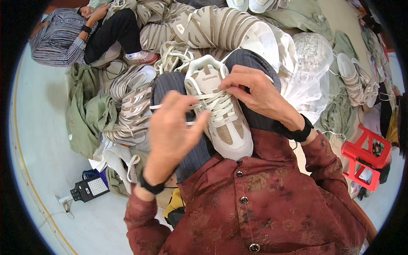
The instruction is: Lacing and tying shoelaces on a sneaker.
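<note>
A beige and white sneaker [229,131] rests on my lap between my knees, its toe toward me. White laces [221,106] cross its front. At the shoe's upper right edge, my right hand [250,87] is closed, thumb and fingertips pinched at the lacing; the bit of lace between them is mostly hidden. My left hand [172,127] hovers over the shoe's left side, smeared by motion. Its thumb and forefinger look apart, while the other fingers are hidden. White lace shows on both sides of that hand; whether it is held cannot be made out.
Nested stacks of similar sneakers [212,27] lie beyond my knees, more [131,110] at the left. Clear plastic bags [312,63] and green cloth [91,110] lie around. A red stool [367,155] stands right, a lamp panel [91,188] lower left. Another person [63,38] sits upper left.
</note>
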{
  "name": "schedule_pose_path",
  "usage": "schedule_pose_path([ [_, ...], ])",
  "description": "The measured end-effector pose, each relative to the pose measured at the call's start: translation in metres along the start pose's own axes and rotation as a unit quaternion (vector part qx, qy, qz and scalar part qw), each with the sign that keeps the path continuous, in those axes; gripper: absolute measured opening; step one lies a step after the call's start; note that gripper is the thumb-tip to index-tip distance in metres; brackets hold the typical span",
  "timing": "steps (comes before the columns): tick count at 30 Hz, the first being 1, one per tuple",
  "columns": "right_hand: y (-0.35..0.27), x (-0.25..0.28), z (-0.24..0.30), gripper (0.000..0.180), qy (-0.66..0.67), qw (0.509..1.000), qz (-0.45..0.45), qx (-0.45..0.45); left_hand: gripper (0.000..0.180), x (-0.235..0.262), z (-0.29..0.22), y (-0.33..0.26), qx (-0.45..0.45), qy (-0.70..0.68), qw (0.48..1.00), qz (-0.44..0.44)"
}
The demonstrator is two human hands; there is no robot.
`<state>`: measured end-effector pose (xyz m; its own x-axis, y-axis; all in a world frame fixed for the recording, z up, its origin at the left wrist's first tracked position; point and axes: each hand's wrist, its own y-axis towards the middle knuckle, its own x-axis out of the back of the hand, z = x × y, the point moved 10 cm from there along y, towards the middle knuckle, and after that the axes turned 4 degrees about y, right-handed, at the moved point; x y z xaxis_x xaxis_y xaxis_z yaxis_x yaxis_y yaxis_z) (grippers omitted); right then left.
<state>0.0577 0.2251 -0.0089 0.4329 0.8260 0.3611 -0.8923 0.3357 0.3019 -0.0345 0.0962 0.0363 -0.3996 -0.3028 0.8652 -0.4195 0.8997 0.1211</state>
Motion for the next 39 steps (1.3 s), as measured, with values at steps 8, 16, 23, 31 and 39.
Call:
schedule_pose_path([
  [8, -0.001, 0.001, 0.001, 0.008, 0.014, 1.0, -0.01, 0.004, 0.017, -0.035, -0.006, 0.003, 0.015, -0.037, 0.999, 0.018],
  [16, -0.004, 0.006, -0.005, 0.007, 0.052, 0.997, -0.026, -0.046, 0.006, -0.048, 0.021, 0.001, 0.235, -0.328, 0.909, 0.107],
  [23, -0.01, 0.002, -0.04, 0.011, 0.289, 0.932, -0.016, -0.219, 0.01, -0.036, 0.037, 0.002, 0.195, -0.361, 0.895, 0.174],
  [31, -0.046, 0.095, -0.144, 0.014, 0.565, 0.738, -0.205, -0.307, 0.016, -0.016, 0.03, 0.008, -0.008, -0.107, 0.987, 0.116],
  [39, -0.126, 0.268, -0.232, 0.023, 0.533, 0.666, -0.413, -0.318, 0.016, -0.026, 0.018, 0.006, -0.03, -0.168, 0.979, 0.111],
])
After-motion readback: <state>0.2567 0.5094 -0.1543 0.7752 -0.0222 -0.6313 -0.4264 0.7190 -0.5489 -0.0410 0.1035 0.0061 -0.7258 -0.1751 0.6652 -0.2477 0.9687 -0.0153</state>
